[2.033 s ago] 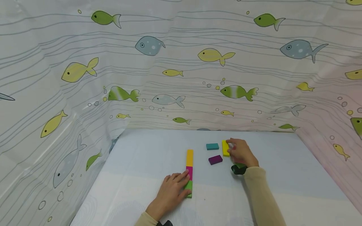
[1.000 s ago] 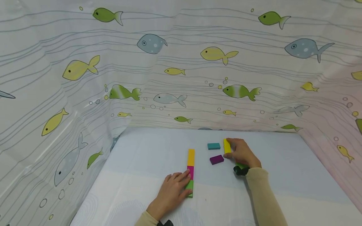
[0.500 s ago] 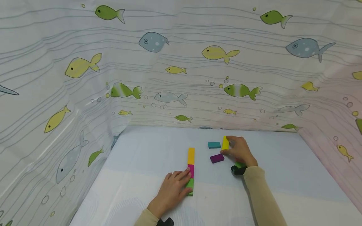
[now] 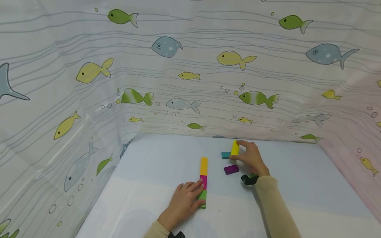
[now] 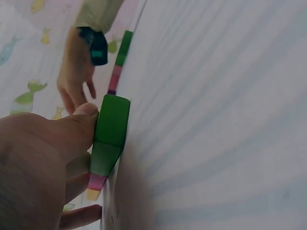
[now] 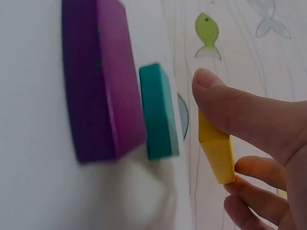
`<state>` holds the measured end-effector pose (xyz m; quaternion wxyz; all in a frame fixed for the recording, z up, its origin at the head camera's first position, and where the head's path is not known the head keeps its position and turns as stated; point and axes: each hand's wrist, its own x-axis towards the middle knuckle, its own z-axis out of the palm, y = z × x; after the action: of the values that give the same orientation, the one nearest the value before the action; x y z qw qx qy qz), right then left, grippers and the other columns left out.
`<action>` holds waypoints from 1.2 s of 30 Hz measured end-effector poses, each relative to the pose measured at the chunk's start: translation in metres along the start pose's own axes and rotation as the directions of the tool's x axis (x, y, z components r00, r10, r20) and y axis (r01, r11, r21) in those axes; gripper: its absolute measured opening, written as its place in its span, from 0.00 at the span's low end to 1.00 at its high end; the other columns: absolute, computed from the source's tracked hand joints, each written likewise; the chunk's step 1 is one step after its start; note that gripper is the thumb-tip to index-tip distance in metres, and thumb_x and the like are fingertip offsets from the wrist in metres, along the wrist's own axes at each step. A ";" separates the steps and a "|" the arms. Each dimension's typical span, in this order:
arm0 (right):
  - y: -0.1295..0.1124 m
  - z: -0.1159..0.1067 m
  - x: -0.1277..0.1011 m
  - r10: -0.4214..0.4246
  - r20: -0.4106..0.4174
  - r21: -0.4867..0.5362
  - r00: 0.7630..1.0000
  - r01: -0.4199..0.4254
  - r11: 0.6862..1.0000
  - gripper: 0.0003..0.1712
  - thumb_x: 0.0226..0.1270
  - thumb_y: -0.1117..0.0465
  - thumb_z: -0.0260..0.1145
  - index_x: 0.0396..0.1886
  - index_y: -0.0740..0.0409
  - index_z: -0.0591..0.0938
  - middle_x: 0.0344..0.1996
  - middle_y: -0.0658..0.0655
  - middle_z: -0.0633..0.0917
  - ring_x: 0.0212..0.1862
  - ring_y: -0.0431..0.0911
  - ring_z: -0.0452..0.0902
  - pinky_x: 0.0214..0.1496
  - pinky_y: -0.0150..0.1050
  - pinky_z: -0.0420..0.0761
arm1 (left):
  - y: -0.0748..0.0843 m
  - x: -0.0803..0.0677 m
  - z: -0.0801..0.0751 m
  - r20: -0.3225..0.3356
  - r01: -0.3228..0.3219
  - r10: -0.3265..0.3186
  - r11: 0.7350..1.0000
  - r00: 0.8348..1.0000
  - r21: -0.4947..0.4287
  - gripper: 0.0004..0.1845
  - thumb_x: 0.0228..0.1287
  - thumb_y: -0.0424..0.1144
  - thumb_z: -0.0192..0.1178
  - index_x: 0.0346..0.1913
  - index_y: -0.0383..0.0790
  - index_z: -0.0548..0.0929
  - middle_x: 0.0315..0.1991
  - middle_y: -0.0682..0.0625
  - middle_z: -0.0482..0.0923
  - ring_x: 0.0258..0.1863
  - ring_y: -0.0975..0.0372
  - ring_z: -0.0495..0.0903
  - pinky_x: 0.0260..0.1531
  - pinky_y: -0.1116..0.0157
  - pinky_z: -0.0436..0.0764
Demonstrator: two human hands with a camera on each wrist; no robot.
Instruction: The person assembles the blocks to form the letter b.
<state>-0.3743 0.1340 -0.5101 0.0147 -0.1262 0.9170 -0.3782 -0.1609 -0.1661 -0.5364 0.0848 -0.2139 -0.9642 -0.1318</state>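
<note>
In the head view my left hand (image 4: 186, 201) rests, fingers extended, on a straight row of blocks: orange (image 4: 203, 166), magenta (image 4: 204, 181) and green (image 4: 202, 195). The left wrist view shows its thumb against the green block (image 5: 112, 120). My right hand (image 4: 251, 157) pinches a yellow block (image 4: 235, 147) between thumb and fingers. That yellow block (image 6: 218, 153) appears raised off the table in the right wrist view. Just left of it lies a teal block (image 4: 225, 155), partly covered in the head view. A purple block (image 4: 231, 169) lies nearer to me.
Beneath the right wrist sits another green block (image 5: 124, 48), mostly hidden in the head view, with a pinkish-red block (image 5: 116, 74) beside it. The white table (image 4: 160, 165) meets a fish-patterned curtain (image 4: 208, 92) at the back and sides.
My right hand has taken hold of the yellow block and shifted it left and away, up beside the teal block. The left hand stays on the row.
</note>
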 end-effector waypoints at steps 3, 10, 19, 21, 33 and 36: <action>-0.012 0.005 0.007 -0.026 -0.001 0.011 1.000 0.026 1.000 0.51 0.54 0.42 0.85 0.75 0.57 0.77 0.73 0.65 0.77 0.72 0.66 0.64 0.76 0.69 0.66 | 0.000 0.000 -0.001 0.002 0.001 -0.001 1.000 1.000 -0.003 0.29 0.76 0.59 0.61 0.71 0.48 0.82 0.75 0.52 0.76 0.64 0.55 0.79 0.60 0.42 0.79; -0.040 0.021 0.026 -0.136 0.010 -0.106 0.991 0.136 0.985 0.50 0.53 0.40 0.85 0.72 0.59 0.80 0.68 0.63 0.82 0.65 0.62 0.71 0.71 0.63 0.74 | 0.001 -0.002 -0.002 0.013 0.004 -0.005 1.000 1.000 0.009 0.29 0.76 0.59 0.60 0.71 0.48 0.82 0.75 0.52 0.76 0.65 0.55 0.78 0.60 0.43 0.79; -0.065 0.040 0.049 -0.097 0.105 -0.170 0.990 0.114 0.979 0.51 0.52 0.38 0.85 0.73 0.55 0.80 0.69 0.62 0.81 0.66 0.61 0.70 0.72 0.63 0.74 | -0.001 -0.002 0.000 0.010 0.003 -0.003 1.000 1.000 0.021 0.30 0.77 0.61 0.58 0.72 0.49 0.81 0.76 0.53 0.75 0.66 0.55 0.78 0.61 0.43 0.78; -0.068 0.046 0.053 -0.100 0.126 -0.172 0.987 0.121 0.978 0.50 0.52 0.39 0.85 0.72 0.55 0.80 0.69 0.62 0.81 0.67 0.61 0.69 0.73 0.63 0.73 | -0.002 -0.002 0.000 0.013 0.004 -0.004 1.000 1.000 0.028 0.30 0.77 0.61 0.58 0.72 0.49 0.81 0.76 0.53 0.75 0.66 0.56 0.78 0.61 0.42 0.78; -0.069 0.080 0.061 -0.096 0.215 -0.226 0.972 0.145 0.963 0.52 0.52 0.36 0.84 0.72 0.57 0.81 0.69 0.63 0.81 0.70 0.63 0.68 0.76 0.65 0.69 | -0.001 0.000 -0.002 0.044 0.016 -0.017 1.000 0.999 0.019 0.30 0.76 0.61 0.59 0.72 0.50 0.82 0.76 0.55 0.75 0.66 0.56 0.78 0.62 0.43 0.78; -0.070 0.080 0.063 -0.099 0.217 -0.221 0.971 0.148 0.964 0.52 0.53 0.36 0.83 0.73 0.57 0.80 0.70 0.63 0.80 0.70 0.64 0.68 0.76 0.66 0.69 | -0.001 0.000 -0.003 0.052 0.020 -0.021 0.999 0.998 0.025 0.30 0.76 0.61 0.59 0.72 0.50 0.81 0.77 0.55 0.74 0.66 0.56 0.78 0.62 0.42 0.78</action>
<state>-0.4096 0.0152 -0.5141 0.0698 -0.2223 0.9393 -0.2518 -0.1616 -0.1678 -0.5341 0.0608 -0.2063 -0.9698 -0.1153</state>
